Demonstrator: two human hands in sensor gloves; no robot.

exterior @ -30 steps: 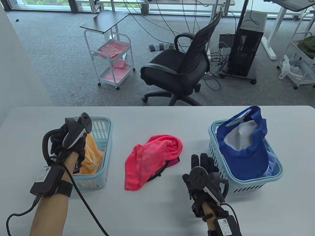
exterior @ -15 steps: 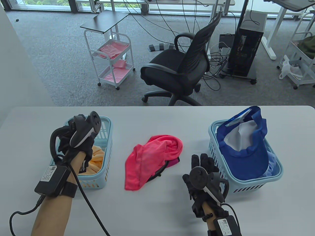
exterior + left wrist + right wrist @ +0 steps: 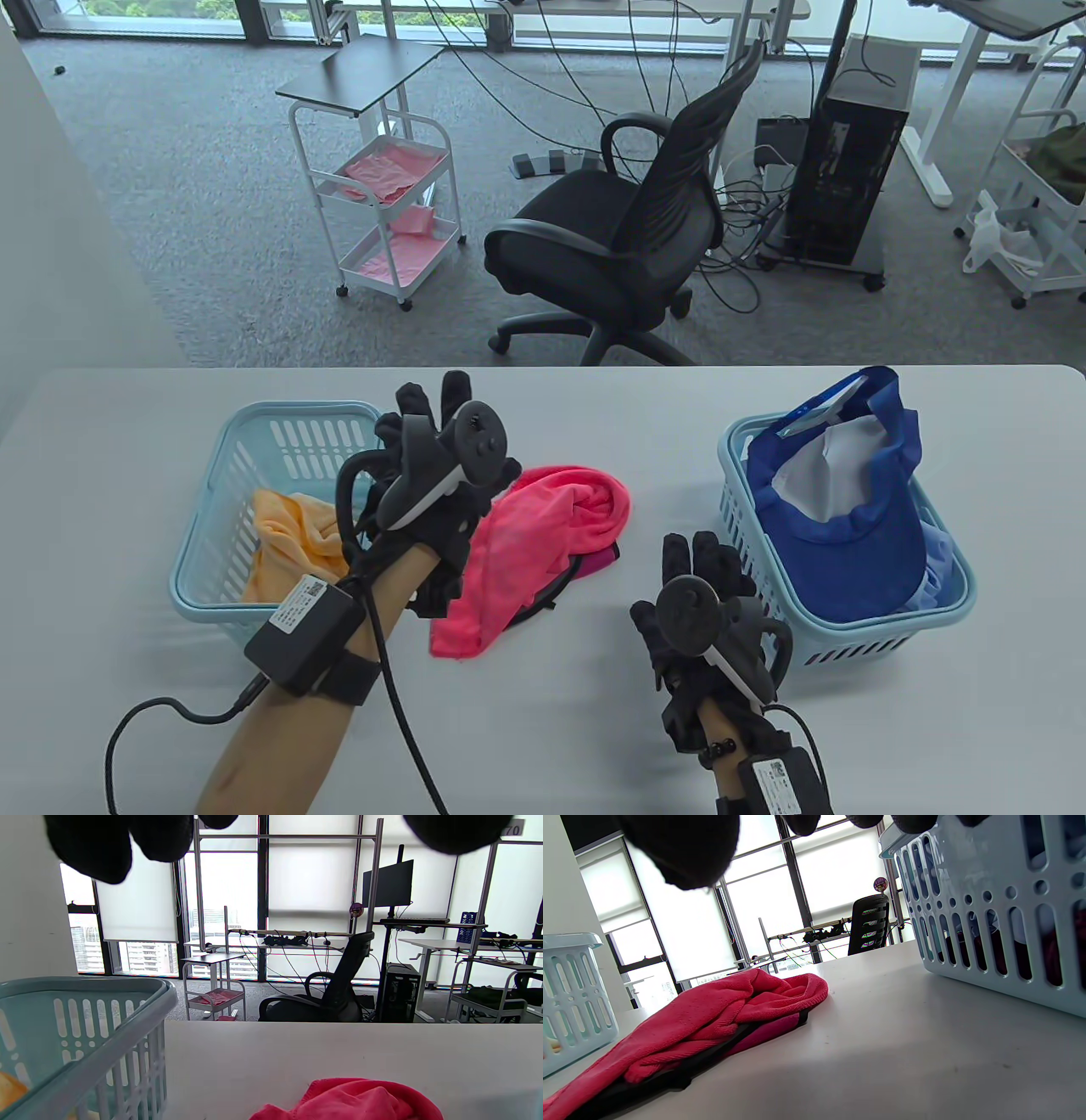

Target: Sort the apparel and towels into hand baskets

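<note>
Orange towel (image 3: 284,543) now lying loose in the left basket (image 3: 280,429), I am swinging my left hand (image 3: 433,475) out of that basket, where it was half a second ago, and across toward the pink towel (image 3: 543,531) heaped at the middle of the surface (image 3: 594,730). That hand is travelling with fingers spread and nothing in them, hovering over the pink cloth's left edge, which the left wrist view shows just below. My right hand (image 3: 704,594) is resting flat and relaxed, holding nothing, on the surface between the pink towel and the right basket (image 3: 848,637), where it has stayed throughout; a blue cap (image 3: 848,518) is sitting on top of that basket's load. I am reading this as one drop finished and the next pick beginning, with a dark garment (image 3: 551,586) peeking from beneath the pink cloth still to be sorted.
</note>
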